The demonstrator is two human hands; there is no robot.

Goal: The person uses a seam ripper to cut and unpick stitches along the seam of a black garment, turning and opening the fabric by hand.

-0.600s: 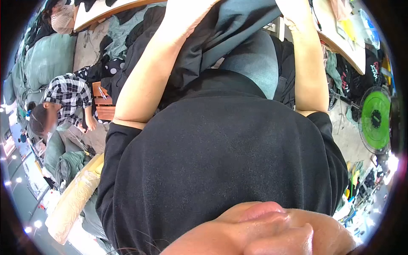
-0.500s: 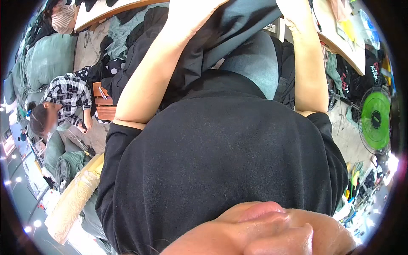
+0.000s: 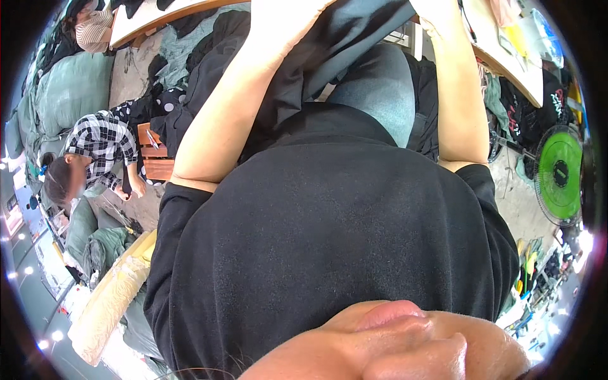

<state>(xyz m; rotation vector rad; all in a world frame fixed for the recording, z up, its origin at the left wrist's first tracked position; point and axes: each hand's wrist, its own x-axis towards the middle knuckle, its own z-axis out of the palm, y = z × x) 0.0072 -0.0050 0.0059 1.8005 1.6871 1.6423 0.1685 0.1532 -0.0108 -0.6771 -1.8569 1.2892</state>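
Observation:
I look down my own black shirt (image 3: pixel 329 228); my chin fills the lower edge. Both bare forearms reach up to the top edge. My left hand (image 3: pixel 288 12) lies against a dark grey cloth (image 3: pixel 342 44) that hangs from the table edge down over my lap. My right hand (image 3: pixel 437 9) is at the cloth's other side, by the light wooden table (image 3: pixel 506 57). The fingers of both hands are cut off by the frame. A blue-grey fabric (image 3: pixel 380 88) shows below the cloth.
A person in a checked shirt (image 3: pixel 104 142) sits low at the left by a wooden stool (image 3: pixel 155 158). Green sacks (image 3: pixel 69 88) and dark clothes pile behind. A green fan (image 3: pixel 560 174) stands at the right. A cream roll (image 3: pixel 114 297) lies at the lower left.
My hands have slid slightly further up, out past the top edge. The cloth hangs much as before.

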